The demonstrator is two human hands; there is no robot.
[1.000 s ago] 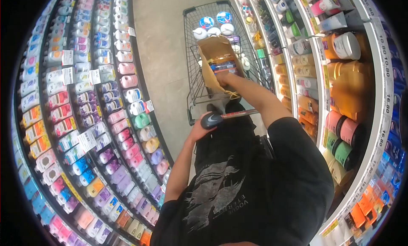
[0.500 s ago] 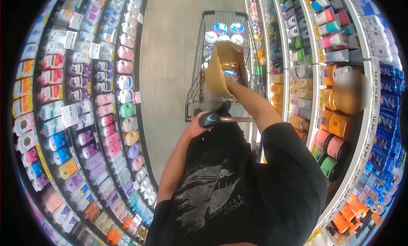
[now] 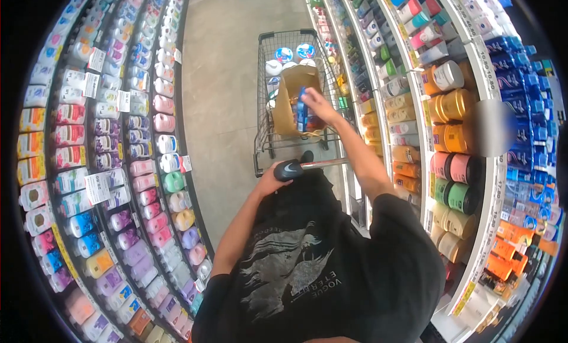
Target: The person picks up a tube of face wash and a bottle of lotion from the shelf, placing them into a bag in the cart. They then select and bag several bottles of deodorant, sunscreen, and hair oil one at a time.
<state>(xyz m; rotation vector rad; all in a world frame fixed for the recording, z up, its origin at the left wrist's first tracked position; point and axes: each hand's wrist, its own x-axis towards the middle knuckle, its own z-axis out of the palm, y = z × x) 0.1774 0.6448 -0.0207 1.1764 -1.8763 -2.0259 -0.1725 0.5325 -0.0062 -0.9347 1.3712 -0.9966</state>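
My left hand (image 3: 273,180) is closed around the shopping cart's handle bar (image 3: 324,163), against a black rounded piece with a white swoosh (image 3: 289,170). My right hand (image 3: 319,108) grips a narrow blue package (image 3: 302,110) at the right side of an open brown paper bag (image 3: 286,109). What the package contains cannot be made out. The bag stands upright in the cart (image 3: 261,94), with other packages partly visible inside. Behind it, white containers (image 3: 274,68) and two blue-lidded round tubs (image 3: 284,54) sit in the cart.
Shelves of colourful bottles (image 3: 106,130) run along the left of the aisle. On the right are shelves with jars (image 3: 452,139), tubes and blue packs (image 3: 518,103), close to my right arm. Grey floor (image 3: 222,76) stretches ahead on the cart's left.
My right hand was deep inside the paper bag; now it is raised at the bag's opening with the blue package. The cart appears further left in view. My left hand stays on the handle.
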